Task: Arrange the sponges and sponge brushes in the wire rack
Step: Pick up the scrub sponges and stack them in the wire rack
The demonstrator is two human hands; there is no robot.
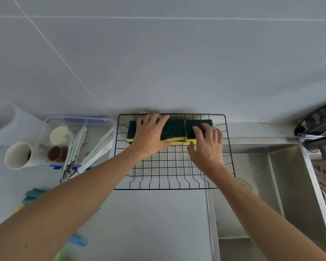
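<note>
Two hands are working over the black wire rack sitting in the middle of the frame, partly on the table and partly over the steel sink at the right. Green-and-yellow sponges are lying in a row along the rack's far edge, stacked at least two deep. The left hand is resting flat on the left sponges, its fingers spread wide and straight. The right hand is pressing on the right sponge, fingers loosely spread, thumb touching the yellow edge. Blue sponge brushes are lying on the table at the lower left, partly hidden behind the left forearm. A clear plastic bin holding cups and white tongs is standing just left of the rack
</note>
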